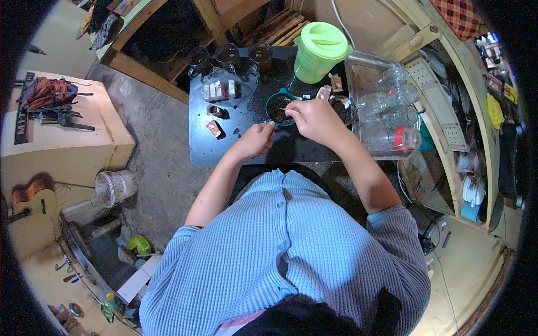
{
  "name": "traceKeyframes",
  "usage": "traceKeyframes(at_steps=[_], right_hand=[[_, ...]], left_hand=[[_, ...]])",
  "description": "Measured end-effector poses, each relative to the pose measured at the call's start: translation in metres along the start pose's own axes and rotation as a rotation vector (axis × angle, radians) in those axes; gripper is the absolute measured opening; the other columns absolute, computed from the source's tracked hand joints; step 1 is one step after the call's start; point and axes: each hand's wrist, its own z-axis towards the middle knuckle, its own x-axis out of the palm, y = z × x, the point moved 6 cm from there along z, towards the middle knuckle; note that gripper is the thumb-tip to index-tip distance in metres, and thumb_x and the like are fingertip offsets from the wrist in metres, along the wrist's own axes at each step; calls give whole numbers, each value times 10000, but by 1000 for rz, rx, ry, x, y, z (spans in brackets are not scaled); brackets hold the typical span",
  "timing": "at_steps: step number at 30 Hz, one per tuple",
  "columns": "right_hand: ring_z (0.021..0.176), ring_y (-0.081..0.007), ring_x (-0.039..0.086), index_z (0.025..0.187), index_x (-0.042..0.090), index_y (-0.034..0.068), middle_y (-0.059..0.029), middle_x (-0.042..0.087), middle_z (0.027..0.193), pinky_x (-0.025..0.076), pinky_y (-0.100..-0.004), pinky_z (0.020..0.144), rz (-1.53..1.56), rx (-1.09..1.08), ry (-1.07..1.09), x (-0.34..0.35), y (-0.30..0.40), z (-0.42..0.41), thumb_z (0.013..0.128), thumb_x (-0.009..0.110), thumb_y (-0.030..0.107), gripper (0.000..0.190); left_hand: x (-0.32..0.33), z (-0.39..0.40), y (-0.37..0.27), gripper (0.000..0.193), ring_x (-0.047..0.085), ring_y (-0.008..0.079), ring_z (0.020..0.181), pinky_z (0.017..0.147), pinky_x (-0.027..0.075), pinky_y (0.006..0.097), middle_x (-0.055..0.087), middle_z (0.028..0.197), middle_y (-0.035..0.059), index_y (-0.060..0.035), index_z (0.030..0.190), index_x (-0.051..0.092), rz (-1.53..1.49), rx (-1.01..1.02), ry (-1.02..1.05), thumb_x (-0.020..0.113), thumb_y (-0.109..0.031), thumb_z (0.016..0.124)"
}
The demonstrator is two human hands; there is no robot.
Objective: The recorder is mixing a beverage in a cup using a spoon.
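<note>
A teal bowl (pixel 267 110) with small side tabs stands on the dark tabletop (pixel 252 147), holding dark, crumbly material (pixel 277 105). My left hand (pixel 255 140) pinches the near-left side of its rim between thumb and fingers. Above the bowl's right side, my right hand (pixel 313 119) grips a thin, shiny utensil, perhaps a spoon, whose tip reaches into the dark material. Most of that utensil is hidden by my fingers. Beside my right hand lies a second heap of dark material (pixel 342 111), partly covered, with torn printed sachets (pixel 323 93) next to it.
A green lidded pitcher (pixel 320 52) stands at the back. Several glass mugs (pixel 227 55) with dark contents line the far left edge. Small printed packets (pixel 220 89) and an opened sachet (pixel 213 129) lie at left. Glass jars (pixel 388 101) rest in a clear tray (pixel 357 63) on the right.
</note>
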Motion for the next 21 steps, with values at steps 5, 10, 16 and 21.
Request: traceKeyframes(at_steps=[5,10,16,21], right_hand=[[692,-347,613,808,657,33,-177,624,713,487,-414,670,91,112,-50,-12,-10,6,799,537,161,175],[661,-230,638,858,648,12,-122,651,711,480,-312,607,64,159,-48,-17,-23,11,825,550,156,177],[650,-248,633,854,648,9,-137,645,705,482,-326,619,57,184,24,-15,-18,13,827,534,164,194],[670,-279,631,850,649,4,-153,641,713,485,-347,643,26,78,22,-13,-9,18,816,539,151,186]], left_hand=[[-1,0,1,386,400,97,433,374,308,251,448,578,4,-87,794,463,6,-3,-18,372,-436,932],[1,0,-1,386,392,98,429,373,307,251,444,576,3,-85,791,454,1,-7,-11,372,-434,933],[2,1,0,386,380,100,425,368,302,252,429,567,2,-81,786,446,-13,3,-6,370,-428,936],[2,-2,-3,393,378,101,430,371,303,256,422,565,1,-78,789,453,18,19,-21,367,-432,936]])
